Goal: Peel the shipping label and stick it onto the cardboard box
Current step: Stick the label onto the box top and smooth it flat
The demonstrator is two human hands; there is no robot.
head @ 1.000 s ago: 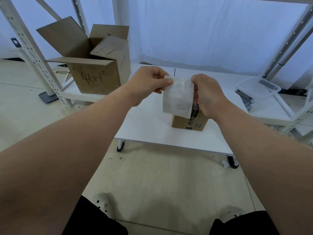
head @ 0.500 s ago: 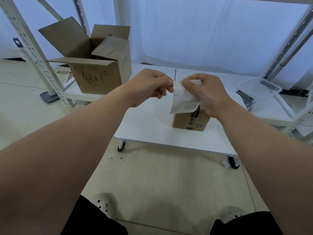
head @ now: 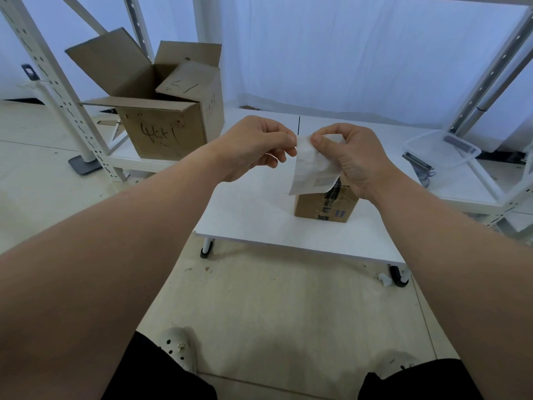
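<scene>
"White low table [head: 259, 223], pale curtain behind, metal racks on both sides?"
"Yes. The open carton [head: 161, 134] on the left rack bears a black scrawl I can't read; the print is too faint."
"The shipping label [head: 313, 168]?"
"Left hand [head: 253, 148] and right hand [head: 356, 157] pinch its top edge; it hangs over the cardboard box [head: 323, 207]."

One wide-angle camera on the person's head looks forward and down. The left hand [head: 253, 148] and right hand [head: 354, 157] sit near it at frame centre. The low white table [head: 259, 215] lies farther off, and the white shoes [head: 178, 347] show at the bottom edge, almost under the lens.
</scene>
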